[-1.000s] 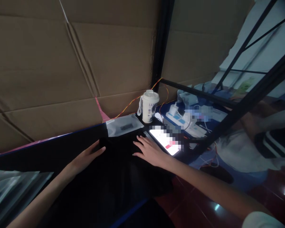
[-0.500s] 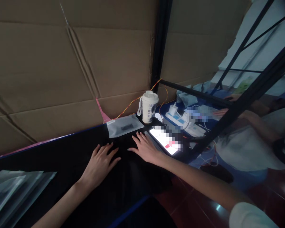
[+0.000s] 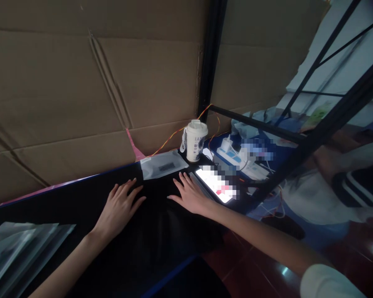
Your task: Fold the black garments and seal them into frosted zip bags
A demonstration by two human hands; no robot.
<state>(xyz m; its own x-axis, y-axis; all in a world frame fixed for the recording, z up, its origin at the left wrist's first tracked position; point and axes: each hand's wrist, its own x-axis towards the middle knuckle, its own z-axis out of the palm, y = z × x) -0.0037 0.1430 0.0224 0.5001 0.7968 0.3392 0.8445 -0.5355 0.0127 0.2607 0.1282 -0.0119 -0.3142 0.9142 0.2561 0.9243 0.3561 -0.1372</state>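
My left hand (image 3: 119, 207) lies on the black table surface (image 3: 155, 231), fingers spread, holding nothing. To its right my right hand (image 3: 191, 194) rests on the same surface, also with its fingers apart. A frosted plastic pouch (image 3: 163, 164) with a dark patch lies just beyond the hands, near the wall. Beside my right hand is a phone (image 3: 214, 184) with a bright screen, partly blurred out. A lidded cup (image 3: 195, 140) with printing stands upright behind the phone. Several frosted plastic bags (image 3: 21, 252) overlap at the left front.
A cardboard wall (image 3: 59, 91) runs along the table's back edge. At the right stand black metal frame bars (image 3: 255, 120). Past them a power strip (image 3: 233, 157) with plugs and cables lies on a blue surface, near a seated person (image 3: 317, 194).
My left hand has slid left, away from my right hand, which stays in place. Behind the frame, the other person's arm has drawn back to the right.
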